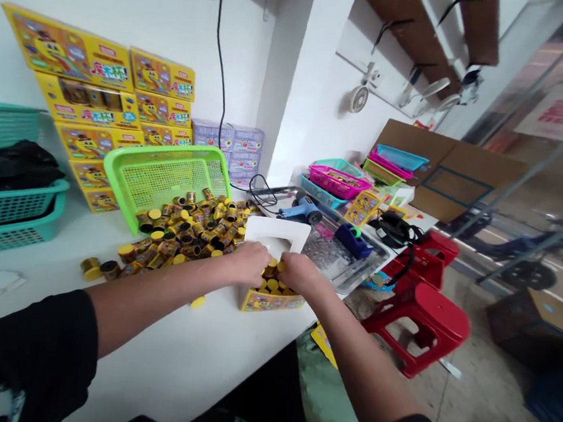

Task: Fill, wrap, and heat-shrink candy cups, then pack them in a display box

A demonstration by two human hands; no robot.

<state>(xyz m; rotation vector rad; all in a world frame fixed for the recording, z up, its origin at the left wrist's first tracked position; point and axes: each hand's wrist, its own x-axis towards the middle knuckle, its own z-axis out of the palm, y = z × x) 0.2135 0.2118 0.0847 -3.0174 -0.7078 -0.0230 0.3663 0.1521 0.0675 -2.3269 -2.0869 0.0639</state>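
Note:
Both hands reach into an open yellow cardboard box (271,305) standing on the white table, its white flap (280,227) raised at the back. Rows of small yellow-lidded canisters (272,285) fill the box. My left hand (252,263) is closed at the box's left side, with a yellow-lidded canister at its fingertips. Opposite it, my right hand (299,273) is closed round a canister, mostly hidden by the fingers. A heap of loose canisters (193,232) spills out left of the box from a tipped green basket (175,169). One yellow lid (197,301) lies near the box.
Printed yellow boxes (91,104) and purple boxes (243,141) are stacked along the wall. A metal tray (349,282) holds a blue heat gun (304,209) and a tape dispenser (353,240). Teal baskets (9,216) stand left; red stools (439,311) stand right on the floor.

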